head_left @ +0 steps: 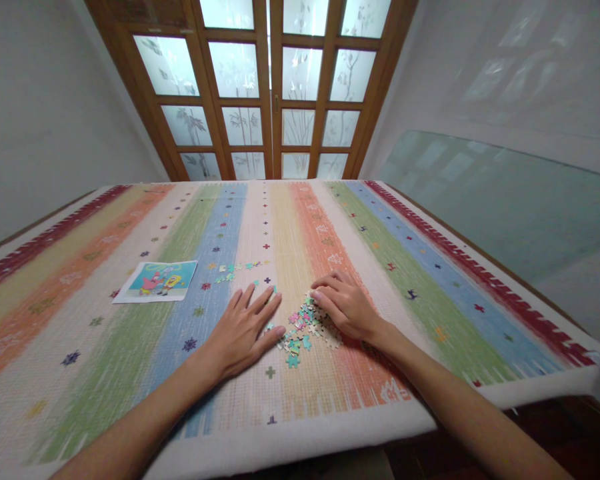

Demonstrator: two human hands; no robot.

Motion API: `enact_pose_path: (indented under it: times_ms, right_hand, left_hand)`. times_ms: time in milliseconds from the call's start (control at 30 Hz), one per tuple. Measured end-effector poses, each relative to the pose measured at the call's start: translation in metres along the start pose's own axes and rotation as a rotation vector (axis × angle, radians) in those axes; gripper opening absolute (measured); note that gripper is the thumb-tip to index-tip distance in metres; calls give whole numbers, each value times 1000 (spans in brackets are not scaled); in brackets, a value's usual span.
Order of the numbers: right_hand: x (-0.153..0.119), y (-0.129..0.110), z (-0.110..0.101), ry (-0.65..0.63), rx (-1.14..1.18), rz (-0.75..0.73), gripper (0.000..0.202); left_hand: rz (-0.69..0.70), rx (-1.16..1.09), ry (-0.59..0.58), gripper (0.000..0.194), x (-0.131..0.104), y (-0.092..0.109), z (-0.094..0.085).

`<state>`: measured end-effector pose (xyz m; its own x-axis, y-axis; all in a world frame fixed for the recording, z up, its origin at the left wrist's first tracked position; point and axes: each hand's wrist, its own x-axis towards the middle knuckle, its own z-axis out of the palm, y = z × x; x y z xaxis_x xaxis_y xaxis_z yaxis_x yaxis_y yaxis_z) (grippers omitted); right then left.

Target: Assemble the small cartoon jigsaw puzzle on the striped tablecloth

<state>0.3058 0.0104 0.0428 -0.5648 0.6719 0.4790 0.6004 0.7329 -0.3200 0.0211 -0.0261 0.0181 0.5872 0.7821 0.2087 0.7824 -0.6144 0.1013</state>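
Note:
A loose pile of small jigsaw puzzle pieces (294, 345), some teal, pink and yellow and others with their plain backs up, lies on the striped cloth. My left hand (247, 330) rests flat just left of the pile, its fingers spread and its thumb at the pile's edge. Over the pile's right side, my right hand (345, 305) has its fingers curled, with thumb and forefinger together on a puzzle piece at the top of the pile. The palm hides part of the heap. Several more puzzle pieces (226, 275) lie in a scattered row beyond my left hand.
A picture card (163, 281) with a pink and a yellow cartoon figure lies to the left. The striped tablecloth (410, 373) covers the table to its near edge. Behind stand wooden doors (271, 107) with frosted panes; a glass sheet (460, 180) leans at the right wall.

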Motion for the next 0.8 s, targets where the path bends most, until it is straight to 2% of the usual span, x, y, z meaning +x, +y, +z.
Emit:
enact_pose_path:
  times_ms: [167, 400, 567, 700, 800]
  right_hand:
    - [0, 0, 0, 10, -12, -11, 43]
    - [0, -1, -1, -9, -13, 23, 41]
    - [-1, -2, -1, -19, -15, 20, 41]
    - [-1, -2, -2, -13, -14, 12, 41]
    - [-1, -2, -2, -7, -15, 2, 42]
  left_hand:
    - [-73, 36, 5, 66, 0, -12, 3]
    - [-108, 46, 16, 64, 2, -13, 1]
    - [-128, 47, 81, 61, 1, -21, 7]
    - [-118, 53, 124, 57, 1, -24, 8]
    - [-49, 14, 124, 55, 3, -18, 5]
